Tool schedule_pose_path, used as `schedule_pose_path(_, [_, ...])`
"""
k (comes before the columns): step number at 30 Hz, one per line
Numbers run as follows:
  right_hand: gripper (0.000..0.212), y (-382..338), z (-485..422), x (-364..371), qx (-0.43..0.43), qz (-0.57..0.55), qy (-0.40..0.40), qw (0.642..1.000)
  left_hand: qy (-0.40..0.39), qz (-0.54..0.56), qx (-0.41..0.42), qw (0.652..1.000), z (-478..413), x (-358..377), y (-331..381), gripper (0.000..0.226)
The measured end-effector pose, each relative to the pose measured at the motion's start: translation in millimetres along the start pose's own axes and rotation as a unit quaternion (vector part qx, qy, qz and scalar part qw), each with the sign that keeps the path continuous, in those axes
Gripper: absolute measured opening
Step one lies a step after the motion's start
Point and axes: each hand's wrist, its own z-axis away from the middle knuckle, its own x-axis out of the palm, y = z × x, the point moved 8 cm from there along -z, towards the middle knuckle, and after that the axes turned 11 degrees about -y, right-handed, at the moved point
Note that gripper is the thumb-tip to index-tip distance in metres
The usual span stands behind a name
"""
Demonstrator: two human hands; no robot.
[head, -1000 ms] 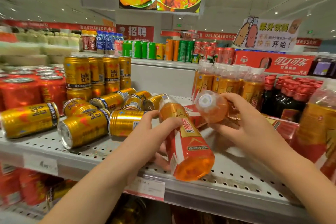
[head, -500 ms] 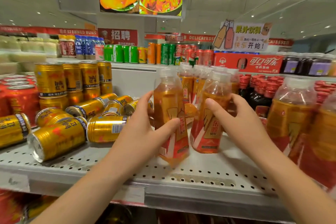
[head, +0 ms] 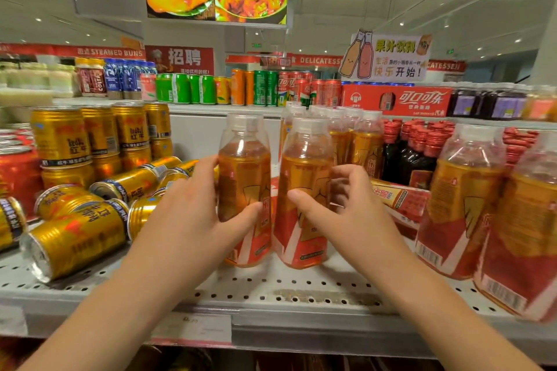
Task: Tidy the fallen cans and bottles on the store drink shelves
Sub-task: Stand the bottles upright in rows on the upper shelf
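Two orange drink bottles with white caps stand upright side by side on the perforated shelf (head: 271, 289). My left hand (head: 193, 220) is wrapped around the left bottle (head: 244, 172). The right bottle (head: 304, 208) has my right hand (head: 346, 214) loosely around it, thumb on its front and fingers curled at its right side. Several gold cans (head: 75, 238) lie on their sides to the left of my left hand. Another orange bottle (head: 394, 196) lies flat behind my right hand.
Stacked upright gold cans (head: 60, 135) and red cans (head: 18, 172) fill the left. More upright orange bottles (head: 461, 205) crowd the right edge, with dark red-capped bottles (head: 416, 153) behind. A higher shelf at the back carries mixed cans (head: 205, 89).
Both bottles went from lying tilted in my hands to standing upright on the shelf, close together. My right hand's grip has loosened.
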Motion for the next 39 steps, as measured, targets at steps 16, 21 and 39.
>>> schedule_pose_path(16, [0.07,0,-8,28,-0.009,0.02,-0.04,0.999,-0.029,0.074,-0.07,0.994,0,-1,-20,0.051])
schedule_pose_path(21, [0.085,9,-2,20,-0.021,0.016,-0.003,1.0,0.007,0.141,-0.085,0.986,-11,3,-28,0.052])
schedule_pose_path(39, [0.083,30,-65,-42,0.06,0.083,0.063,0.993,-0.079,0.18,-0.134,0.971,-162,19,-52,0.029])
